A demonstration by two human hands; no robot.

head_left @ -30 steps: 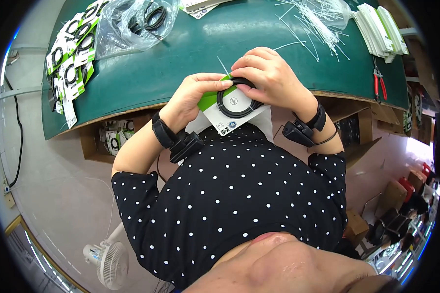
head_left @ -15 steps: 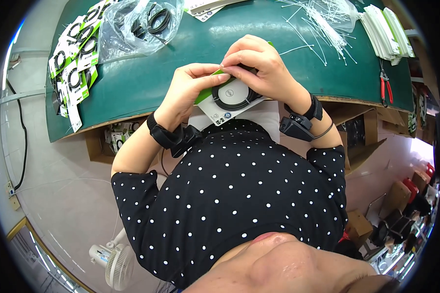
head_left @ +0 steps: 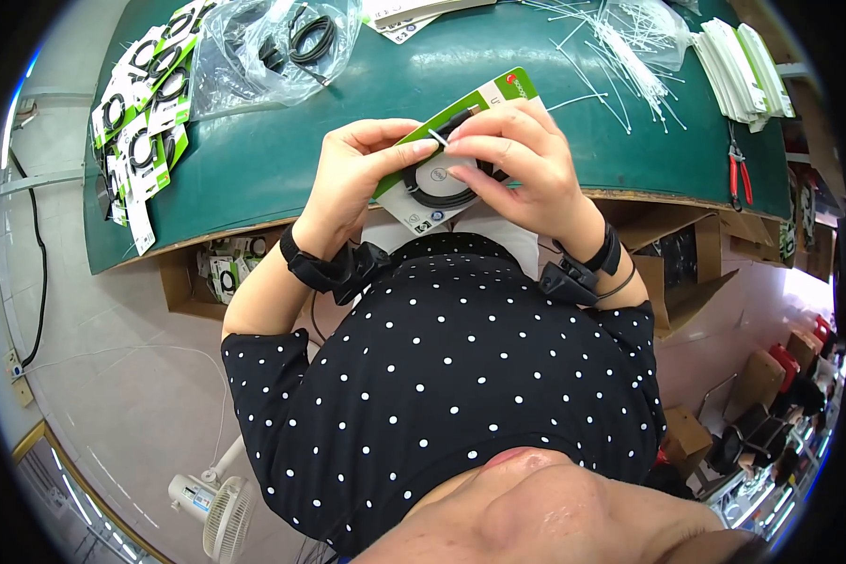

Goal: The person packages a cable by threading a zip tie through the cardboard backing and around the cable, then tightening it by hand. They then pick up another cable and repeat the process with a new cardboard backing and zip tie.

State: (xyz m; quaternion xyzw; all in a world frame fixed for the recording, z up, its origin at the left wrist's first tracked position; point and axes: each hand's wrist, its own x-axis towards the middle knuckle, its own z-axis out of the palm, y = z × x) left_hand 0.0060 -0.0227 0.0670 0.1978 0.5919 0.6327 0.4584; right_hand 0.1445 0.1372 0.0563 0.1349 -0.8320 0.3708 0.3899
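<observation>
A green-and-white cardboard packaging card [head_left: 509, 86] is tilted in front of me at the table's near edge. A coiled black cable [head_left: 445, 200] lies against it around a pale round area. My left hand [head_left: 355, 169] pinches the card's left edge between thumb and fingers. Over the card's right side, my right hand [head_left: 526, 164] has its fingertips drawn together at a short white strip, which looks like a cable tie [head_left: 438, 138]. Part of the cable and the card's right edge are hidden behind the right hand.
Carded cables [head_left: 146, 113] are heaped at the table's left. A clear plastic bag [head_left: 244, 66] holds black cables. Loose white cable ties [head_left: 634, 70] lie at the far right, by stacked cards [head_left: 738, 75] and red-handled pliers [head_left: 738, 174]. Cardboard boxes [head_left: 691, 282] stand below the edge.
My right hand has moved slightly right and down, uncovering the card's green top and a cable plug. The short white strip now shows at its fingertips. My left hand keeps hold of the card.
</observation>
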